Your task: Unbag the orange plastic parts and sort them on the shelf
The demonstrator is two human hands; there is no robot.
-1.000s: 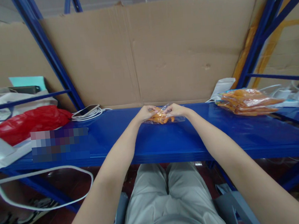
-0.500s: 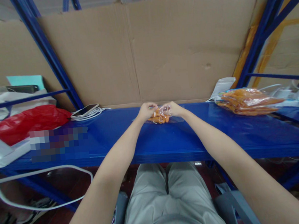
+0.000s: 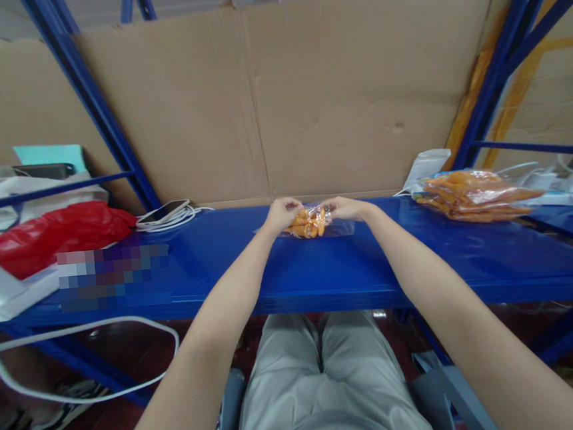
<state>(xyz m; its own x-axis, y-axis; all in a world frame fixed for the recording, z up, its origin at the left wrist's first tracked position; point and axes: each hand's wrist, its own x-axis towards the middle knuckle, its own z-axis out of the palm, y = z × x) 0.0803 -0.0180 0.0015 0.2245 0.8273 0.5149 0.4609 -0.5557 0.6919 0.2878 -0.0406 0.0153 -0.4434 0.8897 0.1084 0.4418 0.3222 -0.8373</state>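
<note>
A clear plastic bag (image 3: 342, 227) with orange pieces (image 3: 308, 226) inside lies on the blue shelf, between my two hands. From the left, my left hand (image 3: 283, 214) pinches the bag's edge, its fingers bent. My right hand (image 3: 349, 207) grips the plastic on the other side with its fingertips. What exactly the orange pieces are is too small to tell. Parts of the bag are hidden beneath the fingers.
Flat orange packets in clear plastic (image 3: 475, 195) are stacked at the right. Along the left lie a red plastic bag (image 3: 57, 236), a phone (image 3: 168, 210) and a coiled white cable (image 3: 179, 219). A cardboard panel (image 3: 316, 98) stands behind the blue shelf (image 3: 322, 279).
My right hand has shifted slightly right and turned flatter, uncovering more of the orange pieces. My left hand has stayed almost in place.
</note>
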